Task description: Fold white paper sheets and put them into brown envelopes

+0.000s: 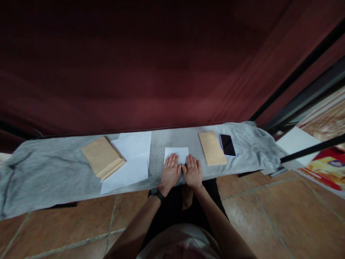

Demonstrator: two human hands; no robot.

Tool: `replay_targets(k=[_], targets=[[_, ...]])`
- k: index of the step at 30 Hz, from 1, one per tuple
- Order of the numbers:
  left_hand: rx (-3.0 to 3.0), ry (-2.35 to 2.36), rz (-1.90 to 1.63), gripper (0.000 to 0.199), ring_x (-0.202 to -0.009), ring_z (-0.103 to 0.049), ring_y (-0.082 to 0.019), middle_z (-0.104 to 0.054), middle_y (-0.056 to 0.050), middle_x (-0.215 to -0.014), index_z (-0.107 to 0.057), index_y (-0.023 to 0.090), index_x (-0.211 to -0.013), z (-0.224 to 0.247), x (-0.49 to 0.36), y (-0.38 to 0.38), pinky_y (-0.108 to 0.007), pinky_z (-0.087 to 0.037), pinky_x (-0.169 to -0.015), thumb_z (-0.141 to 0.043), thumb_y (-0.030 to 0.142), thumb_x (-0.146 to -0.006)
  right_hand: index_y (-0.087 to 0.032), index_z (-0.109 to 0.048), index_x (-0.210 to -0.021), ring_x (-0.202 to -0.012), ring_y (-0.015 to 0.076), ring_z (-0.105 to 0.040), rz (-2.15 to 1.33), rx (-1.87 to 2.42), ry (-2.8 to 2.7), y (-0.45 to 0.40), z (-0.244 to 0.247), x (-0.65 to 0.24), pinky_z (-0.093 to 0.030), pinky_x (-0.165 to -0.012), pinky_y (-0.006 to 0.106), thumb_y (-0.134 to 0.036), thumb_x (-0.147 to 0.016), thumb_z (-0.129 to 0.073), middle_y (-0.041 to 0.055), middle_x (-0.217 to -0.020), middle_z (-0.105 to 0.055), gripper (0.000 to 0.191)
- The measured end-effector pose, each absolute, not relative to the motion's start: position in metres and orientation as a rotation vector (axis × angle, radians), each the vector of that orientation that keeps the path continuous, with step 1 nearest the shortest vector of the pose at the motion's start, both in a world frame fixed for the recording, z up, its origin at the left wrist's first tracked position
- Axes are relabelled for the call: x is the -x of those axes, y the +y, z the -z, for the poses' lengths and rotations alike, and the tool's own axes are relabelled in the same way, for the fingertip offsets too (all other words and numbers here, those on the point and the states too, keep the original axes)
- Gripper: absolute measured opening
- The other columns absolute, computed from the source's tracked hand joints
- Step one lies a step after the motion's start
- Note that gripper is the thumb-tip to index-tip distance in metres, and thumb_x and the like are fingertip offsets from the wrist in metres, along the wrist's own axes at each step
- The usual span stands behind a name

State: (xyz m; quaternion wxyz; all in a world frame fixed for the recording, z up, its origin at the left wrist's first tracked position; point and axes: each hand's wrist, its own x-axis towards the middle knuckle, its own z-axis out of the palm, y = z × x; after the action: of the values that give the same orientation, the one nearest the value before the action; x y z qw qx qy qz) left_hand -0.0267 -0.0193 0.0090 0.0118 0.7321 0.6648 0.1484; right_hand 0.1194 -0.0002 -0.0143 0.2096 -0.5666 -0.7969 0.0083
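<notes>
A small white paper lies on the grey cloth, near the middle of the narrow surface. My left hand rests flat on its lower left part, fingers stretched forward. At its lower right corner lies my right hand, flat, with the fingers extended. The thumbs come close together between the hands. To the left are larger white sheets, partly under a stack of brown envelopes. Brown envelopes also lie to the right of my hands.
A phone with a dark screen lies right of the right-hand envelopes. Grey cloth covers the long narrow surface, bunched at both ends. A dark red panel rises behind it. Printed packaging and black bars stand at the far right.
</notes>
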Motion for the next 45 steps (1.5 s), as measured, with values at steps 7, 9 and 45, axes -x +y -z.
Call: replay_targets(k=[7,9,45], targets=[[-2.274,2.054,-0.405,0.055,-0.15,-0.027,-0.024,-0.038,-0.013,-0.158,-0.038,0.008,-0.151,-0.008,0.023,-0.016,-0.047,-0.025,-0.123,-0.028,0.029,-0.101,-0.007,-0.042,-0.15,-0.143,0.0309,-0.039,-0.082,1.596,-2.201,0.002,0.011,-0.119,-0.022,-0.118,0.053,-0.04,-0.105,-0.032,0.0199,-0.154,-0.042,0.056],[-2.276,2.061,-0.407,0.055,-0.15,-0.027,-0.024,-0.037,-0.013,-0.158,-0.037,0.009,-0.151,-0.006,0.024,-0.015,-0.047,-0.024,-0.123,-0.029,0.028,-0.1,-0.007,-0.044,-0.149,-0.143,0.0305,-0.039,-0.101,1.595,-2.201,0.005,0.009,-0.117,-0.02,-0.119,0.053,-0.039,-0.106,-0.031,0.0192,-0.153,-0.043,0.055],[-2.151,2.282,-0.431,0.06,-0.15,-0.026,-0.027,-0.034,-0.02,-0.158,-0.035,0.001,-0.151,-0.003,0.036,-0.015,-0.047,-0.025,-0.122,-0.031,0.031,-0.099,-0.012,-0.037,-0.153,-0.143,0.0305,-0.038,-0.112,1.581,-2.27,0.015,0.002,-0.103,-0.02,-0.119,0.053,-0.04,-0.106,-0.031,0.0145,-0.157,-0.039,0.055]])
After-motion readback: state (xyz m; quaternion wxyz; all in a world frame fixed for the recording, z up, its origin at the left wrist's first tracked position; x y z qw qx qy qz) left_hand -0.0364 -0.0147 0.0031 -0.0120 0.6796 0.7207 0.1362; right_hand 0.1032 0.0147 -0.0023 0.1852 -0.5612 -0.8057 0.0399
